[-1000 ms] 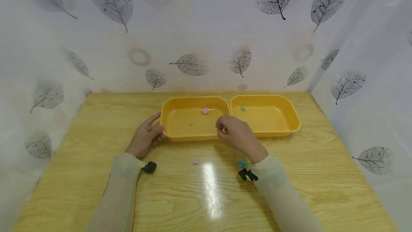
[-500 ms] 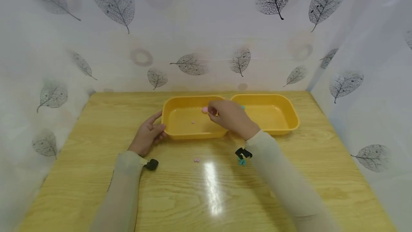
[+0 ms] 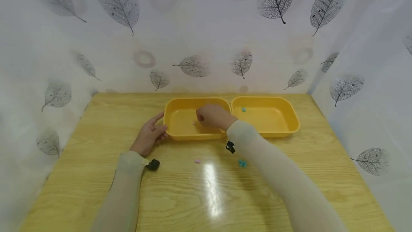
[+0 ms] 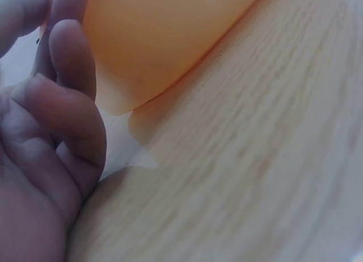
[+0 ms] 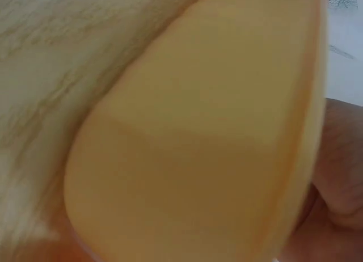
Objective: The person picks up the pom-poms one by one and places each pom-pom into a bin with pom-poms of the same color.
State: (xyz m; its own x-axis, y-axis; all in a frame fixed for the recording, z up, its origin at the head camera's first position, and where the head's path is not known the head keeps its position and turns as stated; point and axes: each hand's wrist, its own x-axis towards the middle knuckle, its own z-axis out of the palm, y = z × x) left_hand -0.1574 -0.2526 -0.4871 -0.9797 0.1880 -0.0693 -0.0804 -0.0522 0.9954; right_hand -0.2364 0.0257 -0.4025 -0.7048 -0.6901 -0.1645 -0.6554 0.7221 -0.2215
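My left hand [image 3: 148,137] holds the left end of the left yellow tray [image 3: 196,137], thumb at its front corner and index finger along its side. In the left wrist view the remaining fingers [image 4: 74,114] curl beside the tray's wall. My right hand [image 3: 216,115] reaches over the front rim into the same tray, fingers curled and tips hidden from the head view; I cannot tell if they pinch anything. Just left of those fingers lies a tiny pink bead [image 3: 194,122]. The right wrist view is mostly filled by the tray's outer wall [image 5: 187,120].
A second yellow tray [image 3: 265,134] stands close on the right with a small teal bead [image 3: 244,110] inside. On the wooden table [image 3: 173,196] in front lie pink beads [image 3: 197,161] and a cluster of several teal beads [image 3: 242,163]. A leaf-patterned curtain [image 3: 206,38] encloses the table.
My right hand has moved left, from the meeting rims of the two trays to inside the left tray, now covering the larger pink ball. The left hand has stayed at the tray's end.
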